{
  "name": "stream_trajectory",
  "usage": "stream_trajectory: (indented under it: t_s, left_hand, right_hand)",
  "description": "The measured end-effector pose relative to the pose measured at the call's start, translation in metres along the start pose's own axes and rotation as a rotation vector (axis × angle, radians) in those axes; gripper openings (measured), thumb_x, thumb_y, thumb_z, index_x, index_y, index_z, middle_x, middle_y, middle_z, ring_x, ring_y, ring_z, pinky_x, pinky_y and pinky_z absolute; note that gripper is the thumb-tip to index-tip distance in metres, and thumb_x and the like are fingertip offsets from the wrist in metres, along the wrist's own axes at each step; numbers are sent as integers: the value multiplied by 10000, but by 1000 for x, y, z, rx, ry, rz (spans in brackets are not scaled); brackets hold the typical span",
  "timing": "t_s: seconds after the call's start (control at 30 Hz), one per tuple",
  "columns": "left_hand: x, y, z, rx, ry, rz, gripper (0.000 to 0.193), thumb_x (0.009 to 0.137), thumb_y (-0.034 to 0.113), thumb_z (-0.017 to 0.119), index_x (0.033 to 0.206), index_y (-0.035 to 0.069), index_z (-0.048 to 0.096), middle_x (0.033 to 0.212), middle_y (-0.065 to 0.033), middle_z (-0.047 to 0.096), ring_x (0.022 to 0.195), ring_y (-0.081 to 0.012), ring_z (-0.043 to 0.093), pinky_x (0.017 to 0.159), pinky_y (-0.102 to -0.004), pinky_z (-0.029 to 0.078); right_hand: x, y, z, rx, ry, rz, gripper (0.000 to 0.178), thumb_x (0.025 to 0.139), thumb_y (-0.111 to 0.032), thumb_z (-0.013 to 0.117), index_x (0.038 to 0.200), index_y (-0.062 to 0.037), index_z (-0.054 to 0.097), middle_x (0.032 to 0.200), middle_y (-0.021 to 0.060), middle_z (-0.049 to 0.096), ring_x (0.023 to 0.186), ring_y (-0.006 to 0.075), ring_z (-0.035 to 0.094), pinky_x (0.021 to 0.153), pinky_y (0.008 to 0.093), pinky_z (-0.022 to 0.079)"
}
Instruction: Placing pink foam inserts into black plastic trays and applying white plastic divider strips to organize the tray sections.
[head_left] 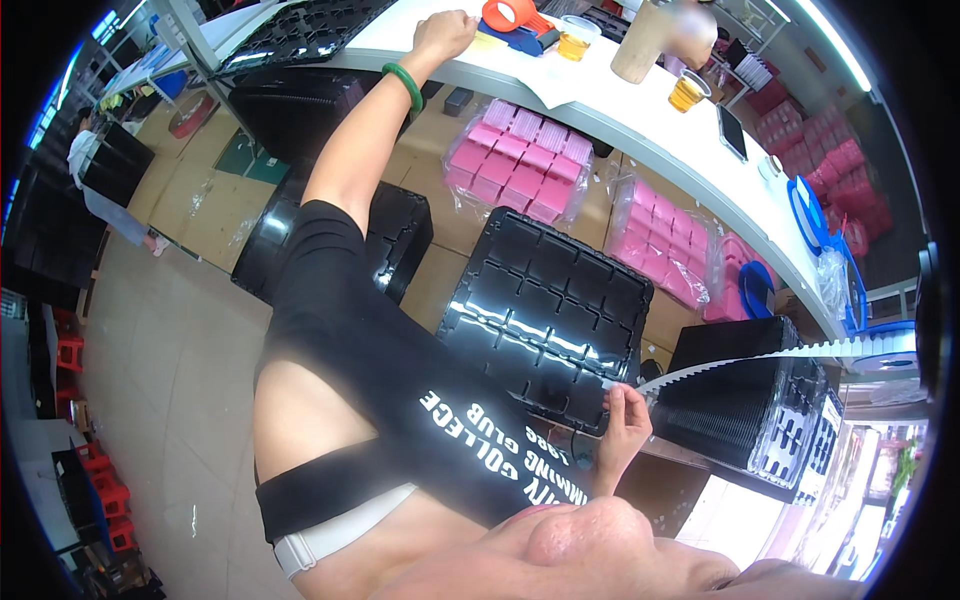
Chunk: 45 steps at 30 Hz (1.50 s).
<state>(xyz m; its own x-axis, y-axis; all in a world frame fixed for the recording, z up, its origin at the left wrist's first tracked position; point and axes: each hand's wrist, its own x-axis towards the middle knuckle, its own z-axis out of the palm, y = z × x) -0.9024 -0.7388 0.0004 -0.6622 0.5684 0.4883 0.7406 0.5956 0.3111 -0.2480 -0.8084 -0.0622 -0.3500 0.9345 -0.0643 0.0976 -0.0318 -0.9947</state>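
Observation:
My left hand (445,35), with a green bangle (404,88) at its wrist, is closed in a fist on the white table (640,130); whether anything is inside the fist is hidden. Just beyond it stands a tape dispenser (520,22) with an orange roll. My right hand (625,425) pinches at the free end of a white label strip (740,360), its fingertips together. That strip runs to a roll on a blue holder (885,362) at the right. Close behind the fingers lies a black plastic tray (550,310) with many compartments.
Pink trays (520,165) in clear plastic sit under the table. A black tray stack (735,400) stands beside the strip. Cups of amber drink (688,92), a cardboard tube (638,45) and a phone (732,133) are on the table. Another person (95,160) is at the far left.

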Motion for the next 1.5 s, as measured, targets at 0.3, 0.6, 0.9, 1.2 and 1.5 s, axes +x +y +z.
stream_trajectory:
  t_s: [0.3,0.6,0.9,1.2,1.5]
  left_hand:
    - [49,72,-36,-28,-51,-297,385,807,418,717,1004,91,763,1037,-145,738,1018,-302,692,946,-477,452]
    - [47,86,-81,-73,2,-367,349,734,437,743,920,145,794,974,-118,752,960,-287,714,866,-400,518]
    - [-87,123,-121,-418,266,68,375,841,422,711,998,86,770,953,-76,730,820,-291,676,820,-384,499]
    - [-341,299,-205,-1071,-547,120,260,851,301,764,876,49,702,805,-42,658,758,-171,592,733,-316,432]
    - [-420,326,-214,-1166,-351,-283,128,893,117,715,867,-5,685,828,-38,656,773,-117,572,709,-263,440]
  right_hand:
    - [-13,-53,-16,31,5,24,113,945,-89,676,979,19,688,848,15,662,770,70,589,717,200,462]
    - [-12,-71,-9,54,-69,91,88,936,-71,683,979,5,691,882,3,663,795,59,590,741,190,465]
    - [25,-91,-25,40,-212,1,117,947,-88,673,997,15,696,880,-1,654,786,53,578,719,190,457]
    - [47,-149,-16,145,-464,46,156,951,-115,672,1036,14,695,935,21,685,849,70,609,791,209,481]
    - [40,-134,-31,96,-665,146,103,909,-69,709,978,8,717,916,15,698,855,67,626,789,209,493]
